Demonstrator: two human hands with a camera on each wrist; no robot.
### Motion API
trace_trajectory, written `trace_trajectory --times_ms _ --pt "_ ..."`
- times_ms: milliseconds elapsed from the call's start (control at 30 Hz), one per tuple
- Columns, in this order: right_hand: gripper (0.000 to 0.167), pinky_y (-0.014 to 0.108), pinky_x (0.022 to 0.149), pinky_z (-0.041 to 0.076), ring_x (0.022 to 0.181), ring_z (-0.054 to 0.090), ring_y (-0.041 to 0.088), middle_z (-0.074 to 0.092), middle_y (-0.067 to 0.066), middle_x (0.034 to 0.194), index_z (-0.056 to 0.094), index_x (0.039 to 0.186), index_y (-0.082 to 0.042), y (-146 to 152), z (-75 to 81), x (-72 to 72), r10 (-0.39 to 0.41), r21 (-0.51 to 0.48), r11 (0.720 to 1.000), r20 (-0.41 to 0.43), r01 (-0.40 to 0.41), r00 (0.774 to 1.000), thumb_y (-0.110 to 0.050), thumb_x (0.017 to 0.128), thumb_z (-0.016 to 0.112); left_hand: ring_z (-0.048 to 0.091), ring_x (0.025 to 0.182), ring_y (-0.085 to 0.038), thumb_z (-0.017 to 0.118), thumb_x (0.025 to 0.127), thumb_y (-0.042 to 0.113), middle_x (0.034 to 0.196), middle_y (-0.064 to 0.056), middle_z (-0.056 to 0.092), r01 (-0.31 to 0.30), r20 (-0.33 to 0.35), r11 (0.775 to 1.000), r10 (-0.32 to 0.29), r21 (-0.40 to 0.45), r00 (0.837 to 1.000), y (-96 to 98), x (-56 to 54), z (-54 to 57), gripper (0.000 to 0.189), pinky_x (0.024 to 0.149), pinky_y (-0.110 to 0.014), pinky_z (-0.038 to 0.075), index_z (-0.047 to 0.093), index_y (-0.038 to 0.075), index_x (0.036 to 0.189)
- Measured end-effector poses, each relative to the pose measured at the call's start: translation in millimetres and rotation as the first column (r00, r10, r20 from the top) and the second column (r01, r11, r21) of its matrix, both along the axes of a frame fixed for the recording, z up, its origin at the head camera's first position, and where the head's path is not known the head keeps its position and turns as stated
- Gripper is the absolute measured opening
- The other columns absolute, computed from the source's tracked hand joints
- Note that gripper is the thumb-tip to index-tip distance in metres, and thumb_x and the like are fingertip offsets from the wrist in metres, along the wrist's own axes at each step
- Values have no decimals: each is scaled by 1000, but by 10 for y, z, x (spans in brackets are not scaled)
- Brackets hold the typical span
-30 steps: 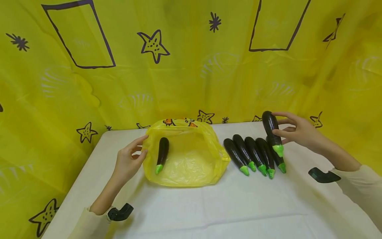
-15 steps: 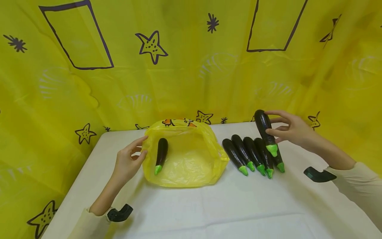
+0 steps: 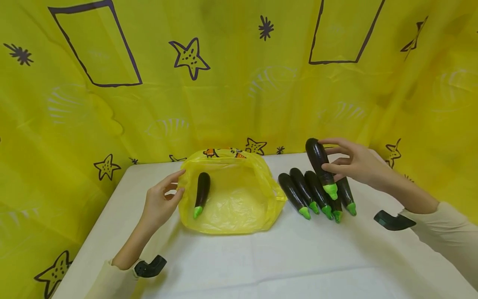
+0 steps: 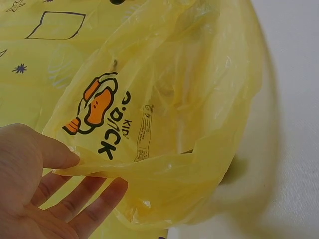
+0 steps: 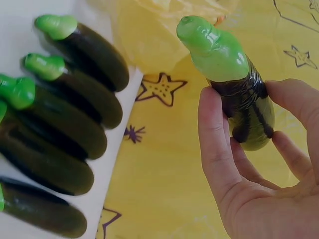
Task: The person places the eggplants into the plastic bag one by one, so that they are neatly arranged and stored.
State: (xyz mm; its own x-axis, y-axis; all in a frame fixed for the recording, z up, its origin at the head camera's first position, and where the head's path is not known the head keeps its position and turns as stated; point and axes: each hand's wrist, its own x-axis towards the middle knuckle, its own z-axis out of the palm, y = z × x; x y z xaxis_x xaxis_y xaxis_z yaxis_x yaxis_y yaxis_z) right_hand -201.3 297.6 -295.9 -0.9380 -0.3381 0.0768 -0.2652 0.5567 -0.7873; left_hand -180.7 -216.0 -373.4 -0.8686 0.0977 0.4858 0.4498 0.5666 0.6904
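My right hand [image 3: 356, 164] grips a dark eggplant [image 3: 318, 160] with a green stem end, its thumb and fingers around the body. It is held up over the right part of a row of several eggplants [image 3: 292, 193], stem pointing down toward me. In the right wrist view the held eggplant [image 5: 244, 94] shows its green cap uppermost. My left hand [image 3: 160, 201] pinches the left rim of a yellow plastic bag [image 3: 239, 207], thumb on one side and fingers on the other. The bag's mouth gapes toward me, and one eggplant [image 3: 203, 191] lies inside at the left.
A white cloth [image 3: 224, 265] covers the table. Behind it hangs a yellow curtain [image 3: 231, 99] printed with stars and shells. The row of eggplants lies close by the bag's right side. Each wrist carries a black camera mount [image 3: 393, 220].
My right hand has moved left with its eggplant, from the row's right end to over its right-middle part. The left hand and the bag have stayed put.
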Motion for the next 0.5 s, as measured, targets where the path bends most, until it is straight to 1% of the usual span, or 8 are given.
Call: trace_trajectory --times_ms 133,233,367,500 --pt "69 39 73 63 96 73 22 47 25 147 39 157 -16 -81 -4 -2 58 -65 996 3 -58 998 -18 97 74 71 95 -34 70 91 -9 114 -18 68 1 -2 1000 -1 0 1000 8 3 8 51 70 -12 55 64 6 139" --pt "68 42 72 63 97 72 22 48 26 146 41 155 -14 -153 -2 -4 80 -96 992 10 -78 997 -15 96 75 71 94 -33 70 91 -9 115 -18 69 0 -5 1000 0 0 1000 8 2 7 51 70 -12 55 64 6 139" --pt "66 44 71 63 104 70 29 47 25 147 43 153 -14 -245 11 8 97 -103 990 14 -96 995 -14 95 75 71 94 -33 70 91 -9 115 -18 69 -5 0 1000 5 -4 1000 3 7 0 51 70 -12 55 64 6 139" --pt "66 43 71 63 105 70 32 48 26 146 43 153 -13 -322 30 33 125 -116 986 9 -124 992 -11 95 75 71 95 -33 69 91 -9 115 -17 68 -11 9 1000 12 -11 1000 8 21 3 51 71 -13 55 64 7 140"
